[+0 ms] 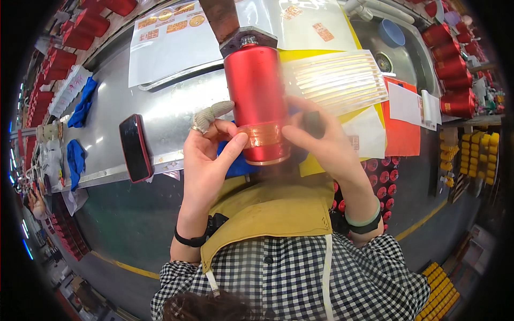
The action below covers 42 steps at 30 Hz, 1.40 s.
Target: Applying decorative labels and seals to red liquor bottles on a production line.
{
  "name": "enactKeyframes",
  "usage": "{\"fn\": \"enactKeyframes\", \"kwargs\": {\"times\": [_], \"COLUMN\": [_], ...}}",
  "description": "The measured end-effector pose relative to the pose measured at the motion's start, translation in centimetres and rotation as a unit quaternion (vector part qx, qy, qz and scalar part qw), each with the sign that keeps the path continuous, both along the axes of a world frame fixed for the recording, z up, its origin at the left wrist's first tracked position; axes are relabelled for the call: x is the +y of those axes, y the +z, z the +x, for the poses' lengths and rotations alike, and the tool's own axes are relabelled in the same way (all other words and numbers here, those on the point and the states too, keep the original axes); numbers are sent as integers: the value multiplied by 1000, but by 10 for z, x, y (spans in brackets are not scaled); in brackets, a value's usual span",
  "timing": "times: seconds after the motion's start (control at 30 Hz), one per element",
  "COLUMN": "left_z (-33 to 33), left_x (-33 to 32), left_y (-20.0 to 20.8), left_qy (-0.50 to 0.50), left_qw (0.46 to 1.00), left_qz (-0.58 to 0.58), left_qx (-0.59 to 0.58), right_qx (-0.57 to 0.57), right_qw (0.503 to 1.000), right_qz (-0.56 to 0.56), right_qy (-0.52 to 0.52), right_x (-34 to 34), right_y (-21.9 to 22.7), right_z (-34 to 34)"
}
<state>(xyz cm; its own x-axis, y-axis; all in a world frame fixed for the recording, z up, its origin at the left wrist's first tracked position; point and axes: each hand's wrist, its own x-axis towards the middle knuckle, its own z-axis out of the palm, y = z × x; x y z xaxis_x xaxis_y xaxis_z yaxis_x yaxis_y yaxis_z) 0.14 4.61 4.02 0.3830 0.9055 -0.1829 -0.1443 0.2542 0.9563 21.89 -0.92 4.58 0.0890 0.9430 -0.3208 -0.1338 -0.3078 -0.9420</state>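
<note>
A shiny red metal bottle (256, 88) lies with its neck in a fixed metal holder (249, 38) and its base toward me. Around its lower part runs a thin gold decal strip (263, 135), a little wrinkled. My left hand (210, 155) pinches the strip's left side, its index finger wrapped in a grey cloth cover (211, 115). On the other side of the bottle, my right hand (324, 136) presses its thumb at the strip's right end; its fingers, slightly blurred, bear a dark cover and curl round the bottle.
A sheet of gold strips (340, 80) lies right of the bottle, a phone (135, 148) to the left. Beyond are decal sheets (176, 32), a sink (423, 59) with a blue bowl (392, 33), and blue cloths (82, 104). Several red vessels (452, 72) stand on the right.
</note>
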Motion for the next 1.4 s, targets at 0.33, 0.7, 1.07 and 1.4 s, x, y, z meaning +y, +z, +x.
{"fn": "enactKeyframes", "kwargs": {"times": [0.33,0.7,1.07,1.4], "left_z": [3,3,4,5], "left_x": [-3,-4,-6,-9], "left_y": [6,2,4,8], "left_qy": [8,15,23,27], "left_qw": [999,998,998,998], "left_qz": [-24,-26,-22,-10], "left_qx": [-36,-50,-45,-50], "right_qx": [-19,-20,-11,-31], "right_qw": [1000,1000,1000,999], "right_qz": [12,9,10,7], "right_qy": [5,12,5,14], "right_x": [1,2,1,2], "right_y": [-3,-1,-3,1], "right_z": [1,1,1,1]}}
